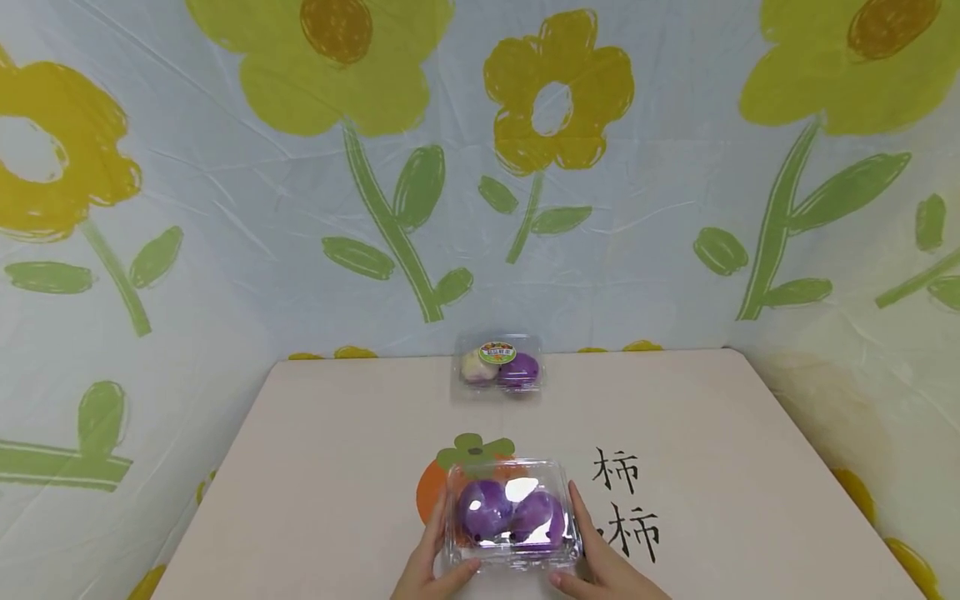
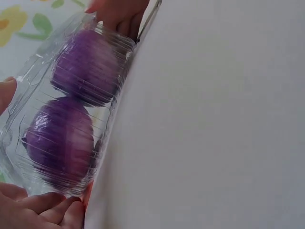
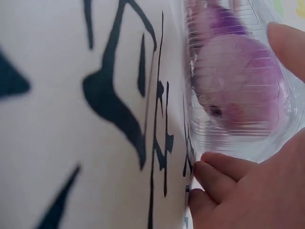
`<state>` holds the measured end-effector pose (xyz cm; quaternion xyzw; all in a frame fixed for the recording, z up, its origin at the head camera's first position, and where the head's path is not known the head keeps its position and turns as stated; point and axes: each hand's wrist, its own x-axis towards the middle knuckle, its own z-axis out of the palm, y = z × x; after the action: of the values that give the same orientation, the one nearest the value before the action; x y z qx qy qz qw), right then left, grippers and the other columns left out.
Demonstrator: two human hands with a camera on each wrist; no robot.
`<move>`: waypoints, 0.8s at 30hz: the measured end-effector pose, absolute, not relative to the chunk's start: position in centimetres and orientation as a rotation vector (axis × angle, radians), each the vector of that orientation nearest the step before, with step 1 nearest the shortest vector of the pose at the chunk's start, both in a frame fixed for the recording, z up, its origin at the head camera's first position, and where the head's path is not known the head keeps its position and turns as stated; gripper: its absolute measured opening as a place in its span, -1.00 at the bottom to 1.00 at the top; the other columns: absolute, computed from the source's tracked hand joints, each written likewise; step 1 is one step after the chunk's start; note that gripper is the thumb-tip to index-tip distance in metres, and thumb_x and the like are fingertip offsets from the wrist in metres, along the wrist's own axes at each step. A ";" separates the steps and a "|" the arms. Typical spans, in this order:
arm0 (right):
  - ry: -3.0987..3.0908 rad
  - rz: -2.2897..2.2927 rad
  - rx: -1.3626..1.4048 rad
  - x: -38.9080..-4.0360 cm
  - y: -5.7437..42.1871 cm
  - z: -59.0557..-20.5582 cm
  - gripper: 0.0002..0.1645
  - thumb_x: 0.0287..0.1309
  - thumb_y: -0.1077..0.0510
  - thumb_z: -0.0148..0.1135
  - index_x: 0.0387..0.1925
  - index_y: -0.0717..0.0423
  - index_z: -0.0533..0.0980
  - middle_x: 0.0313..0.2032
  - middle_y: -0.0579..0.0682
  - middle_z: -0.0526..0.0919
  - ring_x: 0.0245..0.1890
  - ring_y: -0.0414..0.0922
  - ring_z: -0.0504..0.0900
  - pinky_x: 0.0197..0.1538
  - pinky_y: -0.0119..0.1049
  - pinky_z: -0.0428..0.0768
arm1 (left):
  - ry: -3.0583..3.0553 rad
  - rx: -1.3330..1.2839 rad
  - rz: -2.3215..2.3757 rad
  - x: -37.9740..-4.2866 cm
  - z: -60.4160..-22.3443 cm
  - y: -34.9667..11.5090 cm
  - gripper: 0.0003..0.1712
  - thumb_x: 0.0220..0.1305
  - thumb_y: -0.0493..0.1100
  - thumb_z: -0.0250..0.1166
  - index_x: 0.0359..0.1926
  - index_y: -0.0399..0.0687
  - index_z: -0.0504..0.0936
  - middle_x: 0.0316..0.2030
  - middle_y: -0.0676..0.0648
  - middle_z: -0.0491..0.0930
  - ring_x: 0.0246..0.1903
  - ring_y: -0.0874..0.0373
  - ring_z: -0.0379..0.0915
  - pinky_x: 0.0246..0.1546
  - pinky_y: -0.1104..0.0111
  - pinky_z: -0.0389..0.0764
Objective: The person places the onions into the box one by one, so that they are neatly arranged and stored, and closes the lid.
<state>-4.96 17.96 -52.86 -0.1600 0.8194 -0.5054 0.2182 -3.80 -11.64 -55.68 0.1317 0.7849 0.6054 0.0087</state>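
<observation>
A clear plastic clamshell box (image 1: 512, 557) with rounded purple fruit-like pieces (image 1: 483, 510) inside sits low at the near middle of the table, over a printed persimmon. My left hand (image 1: 435, 557) holds its left side, the thumb along the front edge. On the opposite side my right hand (image 1: 606, 560) grips the box the same way. In the left wrist view the ribbed wall of the box (image 2: 102, 114) shows two purple pieces (image 2: 62, 140) behind it. The right wrist view has the curled fingers (image 3: 221, 176) low against the box's end, close to the tabletop.
A second clear box (image 1: 498, 385), with one pale and one purple piece and an oval label, stands at the table's back edge. Black printed characters (image 1: 633, 533) lie right of my hands on the pale tabletop (image 1: 322, 450). A flowered cloth (image 1: 645, 250) hangs behind.
</observation>
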 end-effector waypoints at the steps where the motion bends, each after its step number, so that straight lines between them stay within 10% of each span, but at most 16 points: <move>1: 2.276 -1.389 -0.442 -5.1 17.9 -52.9 0.35 0.27 -0.05 0.28 0.51 -0.15 -0.62 0.54 0.25 -0.36 0.48 0.22 -0.18 0.38 0.10 -0.03 | 2.453 0.405 1.896 -3.9 -55.7 -11.6 0.12 0.20 -0.16 0.43 0.59 0.05 -0.10 0.52 -0.08 0.03 0.40 0.29 0.09 0.27 0.06 0.38; 8: 2.243 -1.419 -0.429 -6.3 17.7 -53.1 0.26 0.37 -0.04 0.18 0.50 -0.21 -0.64 0.54 0.09 -0.52 0.49 0.06 -0.35 0.42 -0.25 -0.13 | 2.393 0.418 1.919 -5.4 -55.9 -11.7 0.09 0.26 -0.20 0.38 0.59 0.05 -0.14 0.53 -0.08 0.00 0.43 0.22 0.03 0.22 0.32 0.38; 13: 2.285 -1.445 -0.450 -7.3 17.5 -53.5 0.21 0.40 -0.05 0.13 0.51 -0.14 -0.63 0.53 0.04 -0.56 0.49 0.04 -0.42 0.41 0.21 -0.25 | 2.315 0.391 1.908 -6.5 -55.8 -12.0 0.11 0.29 -0.16 0.37 0.60 0.15 -0.21 0.54 -0.07 -0.07 0.46 0.02 -0.04 0.32 0.44 0.18; 24: 2.325 -1.546 -0.578 -9.9 17.3 -53.7 0.20 0.37 0.06 0.17 0.52 0.08 -0.55 0.50 0.40 -0.33 0.48 0.34 -0.19 0.35 0.25 -0.18 | 2.246 0.322 1.921 -9.3 -55.9 -12.1 0.14 0.29 -0.05 0.38 0.60 0.15 -0.25 0.56 -0.03 -0.18 0.51 0.02 -0.20 0.29 0.61 0.00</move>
<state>-9.88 17.34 -53.67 -0.2006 0.8068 -0.5365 0.1445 -9.27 -12.08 -55.92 0.1080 0.7528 0.6439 0.0840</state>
